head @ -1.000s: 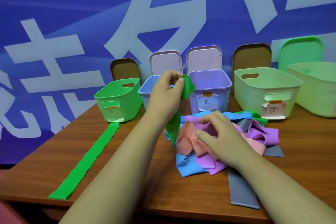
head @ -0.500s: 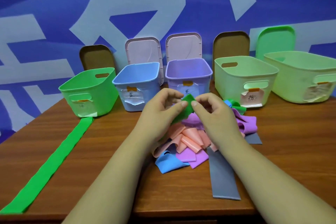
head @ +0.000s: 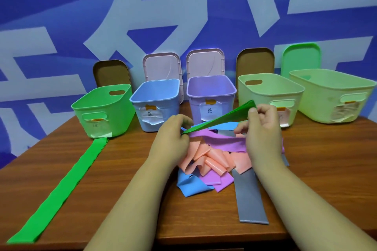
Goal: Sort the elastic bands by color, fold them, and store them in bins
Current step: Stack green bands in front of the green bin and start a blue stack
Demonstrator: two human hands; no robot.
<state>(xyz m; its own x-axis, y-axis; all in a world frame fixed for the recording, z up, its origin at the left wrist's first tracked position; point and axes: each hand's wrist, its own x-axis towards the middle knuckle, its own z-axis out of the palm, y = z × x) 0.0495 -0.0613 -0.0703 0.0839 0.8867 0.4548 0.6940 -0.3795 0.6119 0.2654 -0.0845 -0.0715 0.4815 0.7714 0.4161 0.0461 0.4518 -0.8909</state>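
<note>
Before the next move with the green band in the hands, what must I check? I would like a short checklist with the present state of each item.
1. Left hand pinches one end of the green band: ok.
2. Right hand grips the other end: ok.
3. Band free of the pile of bands: cannot tell, the left hand hides that end.
4. Fold finished: not ok, it stretches long between the hands.
5. Green bin open at the top: ok.
</note>
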